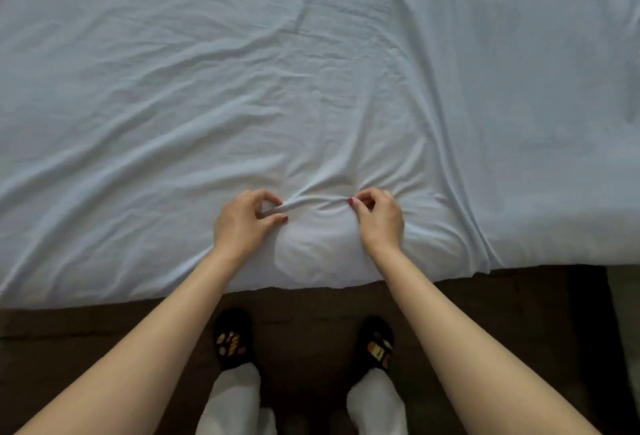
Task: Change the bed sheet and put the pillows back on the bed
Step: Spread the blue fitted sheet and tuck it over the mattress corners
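As the person stands at the bed's edge, both arms reach forward and down:
Left hand: left hand (242, 223) has its fingers curled and thumb closed, pinching a raised fold of the bed sheet (311, 88).
Right hand: right hand (379, 218) is likewise curled, its fingertips nipping the other end of the same fold; red-painted nails show on both hands.
Arms: bare forearms, nearly straight, converging toward the fold from either side.
Fold: a short ridge of cloth drawn taut between the two hands, with creases fanning out from it.
Sheet location: spread over the bed, covering nearly the whole view, its near hem lying along the bed's front edge just above the feet.
Sheet material: pale blue-white, thin, soft, matte, rumpled in long shallow wrinkles.
Bed side: dark brown bed side (104, 327) showing below the hem.
Footwear: black slippers (233, 337) with coloured patterns, one on each foot.
Legs: white trousers (235, 400), fuzzy in texture.
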